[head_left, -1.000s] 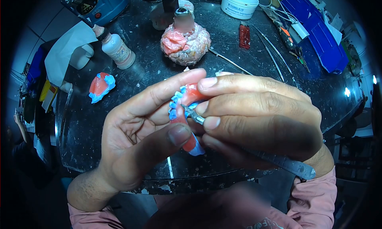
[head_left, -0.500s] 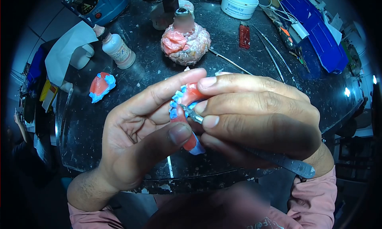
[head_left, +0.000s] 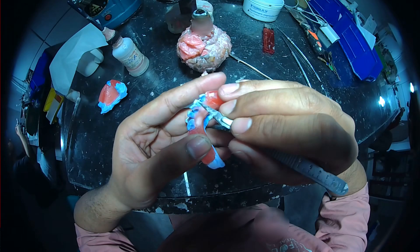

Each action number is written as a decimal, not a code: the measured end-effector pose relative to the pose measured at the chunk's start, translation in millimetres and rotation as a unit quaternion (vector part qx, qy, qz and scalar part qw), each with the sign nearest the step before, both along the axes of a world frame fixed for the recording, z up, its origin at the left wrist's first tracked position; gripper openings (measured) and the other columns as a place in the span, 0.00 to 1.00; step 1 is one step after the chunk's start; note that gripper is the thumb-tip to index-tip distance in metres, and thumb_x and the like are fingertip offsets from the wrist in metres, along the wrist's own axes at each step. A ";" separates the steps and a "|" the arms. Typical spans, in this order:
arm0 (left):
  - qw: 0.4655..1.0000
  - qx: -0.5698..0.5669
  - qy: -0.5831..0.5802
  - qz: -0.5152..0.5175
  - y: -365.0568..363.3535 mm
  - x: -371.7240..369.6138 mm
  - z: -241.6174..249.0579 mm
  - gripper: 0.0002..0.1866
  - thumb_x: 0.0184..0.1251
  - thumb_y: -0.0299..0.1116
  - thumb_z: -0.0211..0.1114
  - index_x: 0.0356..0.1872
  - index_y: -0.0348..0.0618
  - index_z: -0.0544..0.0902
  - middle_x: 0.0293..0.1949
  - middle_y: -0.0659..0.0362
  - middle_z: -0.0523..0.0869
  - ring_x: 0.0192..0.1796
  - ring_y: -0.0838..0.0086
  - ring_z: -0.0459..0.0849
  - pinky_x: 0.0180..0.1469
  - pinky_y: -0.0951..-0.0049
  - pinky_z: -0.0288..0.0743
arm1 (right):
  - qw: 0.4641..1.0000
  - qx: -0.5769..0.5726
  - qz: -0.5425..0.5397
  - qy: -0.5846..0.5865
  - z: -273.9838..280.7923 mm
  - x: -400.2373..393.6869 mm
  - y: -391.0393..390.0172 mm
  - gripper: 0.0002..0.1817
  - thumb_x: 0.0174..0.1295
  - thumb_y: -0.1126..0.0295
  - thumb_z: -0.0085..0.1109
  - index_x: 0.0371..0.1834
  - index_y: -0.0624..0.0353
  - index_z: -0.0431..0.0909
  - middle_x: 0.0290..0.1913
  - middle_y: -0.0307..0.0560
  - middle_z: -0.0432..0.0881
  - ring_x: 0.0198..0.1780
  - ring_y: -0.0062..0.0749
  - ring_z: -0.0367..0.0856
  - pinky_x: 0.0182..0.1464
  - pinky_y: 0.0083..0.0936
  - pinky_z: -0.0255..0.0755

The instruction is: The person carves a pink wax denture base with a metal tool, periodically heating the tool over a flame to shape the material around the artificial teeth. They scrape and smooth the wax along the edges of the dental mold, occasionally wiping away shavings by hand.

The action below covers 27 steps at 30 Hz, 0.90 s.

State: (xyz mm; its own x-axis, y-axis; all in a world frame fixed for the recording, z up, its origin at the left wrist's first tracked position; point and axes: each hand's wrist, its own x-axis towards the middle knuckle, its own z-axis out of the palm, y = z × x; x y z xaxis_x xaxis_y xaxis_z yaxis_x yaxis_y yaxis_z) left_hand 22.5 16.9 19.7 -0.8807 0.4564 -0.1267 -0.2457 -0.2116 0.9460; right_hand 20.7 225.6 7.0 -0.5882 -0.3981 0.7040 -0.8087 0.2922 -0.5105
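Observation:
My left hand [head_left: 153, 142] is closed around the edge of a horseshoe-shaped red denture piece [head_left: 197, 124], its thumb on the near side and fingers behind. Bright blue material lines the piece's outer edge and its lower end. Between the fingertips and thumb of my right hand [head_left: 288, 125] is a scalpel [head_left: 317, 171], its grey, ruler-marked handle slanting down to the right. The scalpel's tip lies against the blue-edged upper part of the denture piece. My right forefinger also rests close to the red upper end. A second red and blue piece [head_left: 113, 96] lies at the left.
On the dark table [head_left: 162, 90] stand a pink-capped bottle [head_left: 131, 57], a burner crusted with pink wax [head_left: 203, 48] and a white tub [head_left: 262, 6]. Red wax [head_left: 268, 41] and thin metal instruments [head_left: 297, 61] lie to the right, near a blue tray [head_left: 350, 42].
The scalpel's tip has moved up and slightly left along the denture piece. My right hand has shifted a little to the right and its handle shows more. My left hand stays nearly still.

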 end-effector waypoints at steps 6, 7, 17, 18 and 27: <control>1.000 -0.002 -0.008 -0.012 -1.8 -1.3 1.7 0.42 0.61 0.36 0.69 0.73 0.27 0.60 0.55 0.46 0.83 0.52 0.72 0.86 0.57 0.73 0.77 | 1.000 0.017 0.018 0.004 2.1 -3.1 1.9 0.13 0.53 0.77 0.75 0.40 0.61 0.83 0.38 0.49 0.87 0.49 0.47 0.88 0.50 0.38 0.85; 1.000 -0.002 -0.009 -0.012 -1.6 -1.3 1.3 0.42 0.61 0.36 0.69 0.73 0.27 0.60 0.55 0.46 0.83 0.52 0.72 0.86 0.57 0.73 0.77 | 1.000 0.015 0.020 0.009 1.1 -3.8 2.0 0.13 0.52 0.77 0.76 0.40 0.62 0.83 0.38 0.49 0.87 0.48 0.48 0.88 0.49 0.38 0.85; 0.999 -0.021 0.019 0.032 2.9 0.2 1.2 0.43 0.60 0.39 0.70 0.72 0.27 0.62 0.50 0.49 0.86 0.42 0.77 0.87 0.46 0.78 0.79 | 0.999 0.007 0.008 0.037 -1.8 -3.3 -1.0 0.13 0.53 0.78 0.74 0.41 0.62 0.83 0.41 0.51 0.87 0.49 0.47 0.88 0.50 0.39 0.84; 0.999 -0.035 0.015 0.006 0.4 -0.8 2.0 0.43 0.60 0.39 0.71 0.72 0.27 0.62 0.51 0.49 0.85 0.42 0.75 0.87 0.46 0.77 0.79 | 0.999 0.014 -0.008 0.028 -0.6 -1.2 -0.9 0.14 0.54 0.78 0.74 0.42 0.62 0.82 0.42 0.52 0.87 0.49 0.46 0.88 0.51 0.40 0.84; 0.999 -0.038 -0.010 -0.005 3.5 0.5 -0.7 0.38 0.60 0.37 0.69 0.68 0.26 0.66 0.50 0.43 0.85 0.42 0.65 0.89 0.48 0.70 0.83 | 0.999 -0.025 0.020 0.042 1.2 -16.5 9.0 0.15 0.53 0.83 0.71 0.42 0.65 0.79 0.44 0.58 0.86 0.51 0.49 0.87 0.57 0.42 0.82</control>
State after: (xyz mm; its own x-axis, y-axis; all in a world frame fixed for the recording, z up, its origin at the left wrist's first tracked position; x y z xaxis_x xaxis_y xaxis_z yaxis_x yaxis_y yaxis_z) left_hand 23.0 20.3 19.0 -0.8727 0.4543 -0.1788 -0.2665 -0.1365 0.9541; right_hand 4.2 234.5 8.2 -0.5099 -0.3827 0.7704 -0.8602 0.2345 -0.4529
